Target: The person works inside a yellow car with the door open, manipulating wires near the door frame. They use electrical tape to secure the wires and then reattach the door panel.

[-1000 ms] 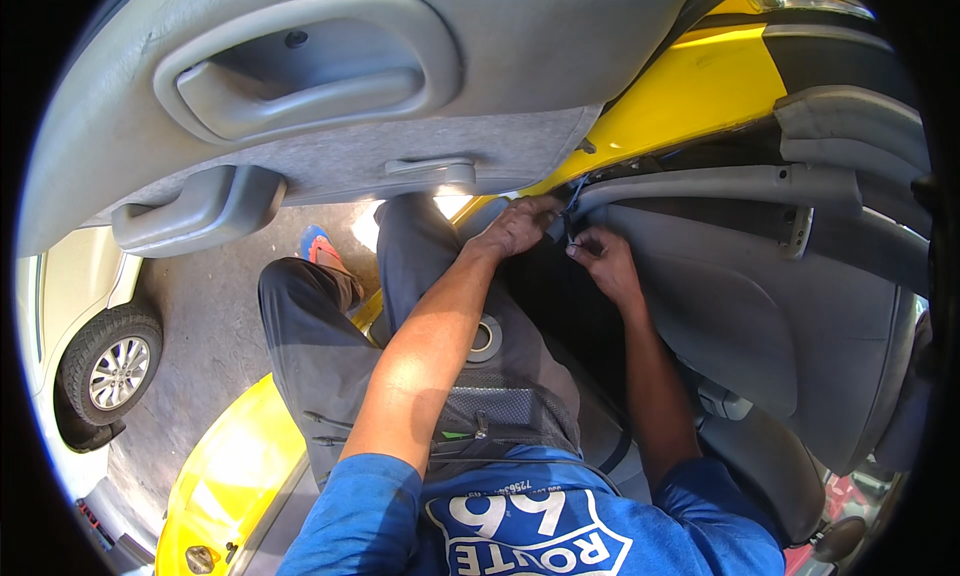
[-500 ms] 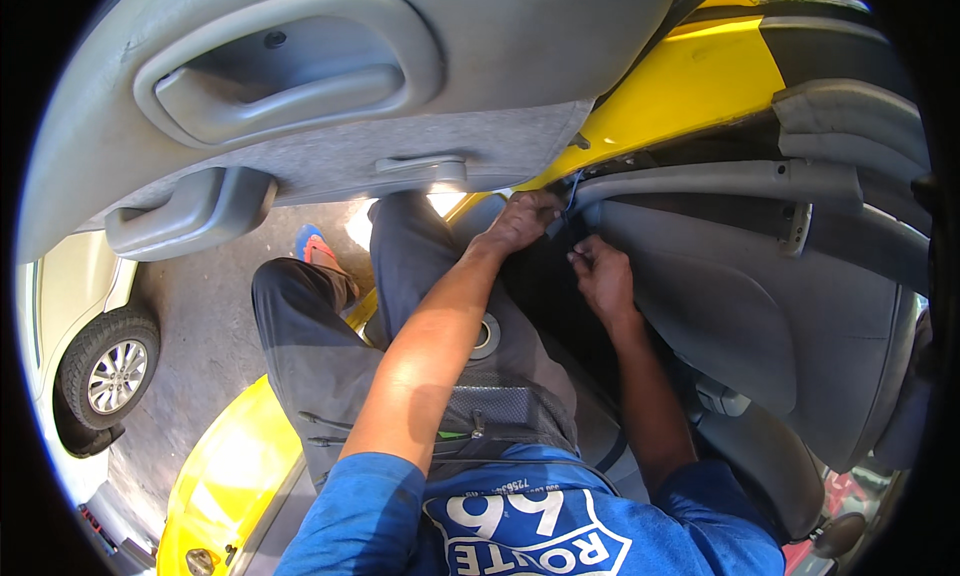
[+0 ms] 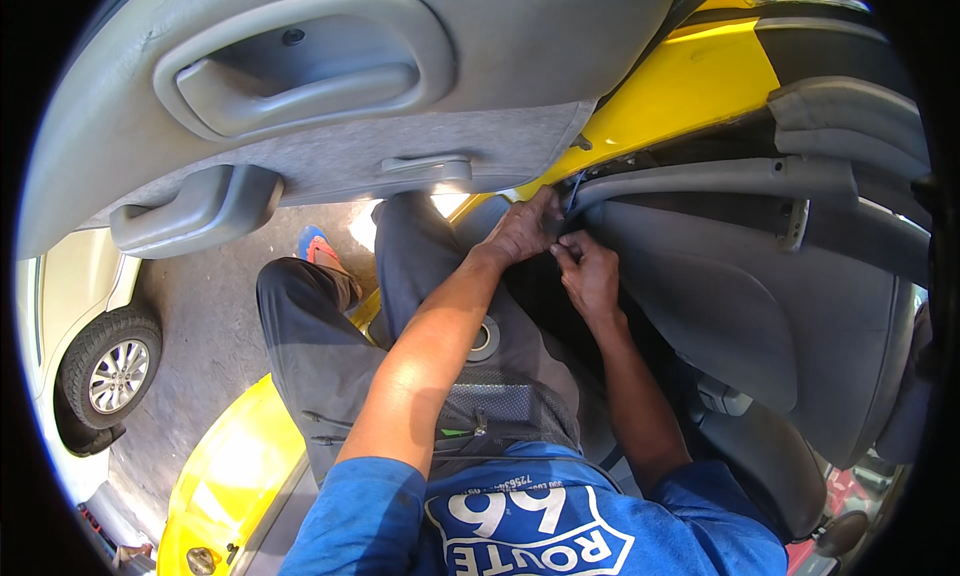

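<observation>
My left hand (image 3: 525,226) is closed at the edge of the yellow door opening (image 3: 672,86), beside a thin bluish wire (image 3: 577,182). My right hand (image 3: 585,268) pinches just below it, fingertips almost touching the left. Whatever both grip is small, dark and hard to make out, partly hidden by the fingers. The wire runs up from there along the end of a curved grey trim (image 3: 700,176). A grey tape roll (image 3: 483,353) rests on my dark trousers.
The grey door panel with handles (image 3: 520,51) hangs overhead. A grey padded panel (image 3: 720,296) fills the right. Yellow bodywork (image 3: 225,476) lies lower left; a car wheel (image 3: 112,366) stands on concrete floor (image 3: 190,326) beyond. My sandalled foot (image 3: 320,251) shows below.
My right hand has moved a little left and up, closer to my left hand, whose fingers have tilted upward slightly. The rest shifts only slightly in view.
</observation>
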A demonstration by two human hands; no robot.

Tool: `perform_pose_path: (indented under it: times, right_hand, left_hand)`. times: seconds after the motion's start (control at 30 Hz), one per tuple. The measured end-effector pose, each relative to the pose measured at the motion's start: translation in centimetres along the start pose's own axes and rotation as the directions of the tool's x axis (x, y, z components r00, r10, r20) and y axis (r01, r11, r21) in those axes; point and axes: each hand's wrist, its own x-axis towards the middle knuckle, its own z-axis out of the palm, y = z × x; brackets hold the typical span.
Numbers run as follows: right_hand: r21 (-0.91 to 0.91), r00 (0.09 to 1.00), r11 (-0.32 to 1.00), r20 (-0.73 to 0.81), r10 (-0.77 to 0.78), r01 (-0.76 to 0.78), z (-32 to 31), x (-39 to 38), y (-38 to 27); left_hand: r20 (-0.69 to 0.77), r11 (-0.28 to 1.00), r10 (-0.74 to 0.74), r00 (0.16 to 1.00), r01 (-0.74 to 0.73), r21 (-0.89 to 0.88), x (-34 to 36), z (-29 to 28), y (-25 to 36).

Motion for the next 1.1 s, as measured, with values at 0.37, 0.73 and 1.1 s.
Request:
perform_pose_path:
  times: [0.37, 0.73, 1.1]
  right_hand:
    - [0.099, 0.988, 0.985, -0.046, 0.148, -0.143, 0.5, 2.1, 2.5]
    - [0.377, 0.952, 0.874, 0.113, 0.286, -0.307, 2.7, 3.9, 6.2]
    - [0.476, 0.946, 0.819, 0.208, 0.248, -0.319, 3.2, 3.9, 6.5]
  left_hand:
    - [-0.043, 0.906, -0.182, 0.982, 0.150, -0.395, 0.2, 1.0, -2.5]
    - [-0.086, 0.844, -0.459, 0.884, 0.403, -0.355, 1.0, 1.1, -1.3]
    - [0.190, 0.527, -0.458, 0.868, 0.437, -0.729, 0.4, 0.3, -1.2]
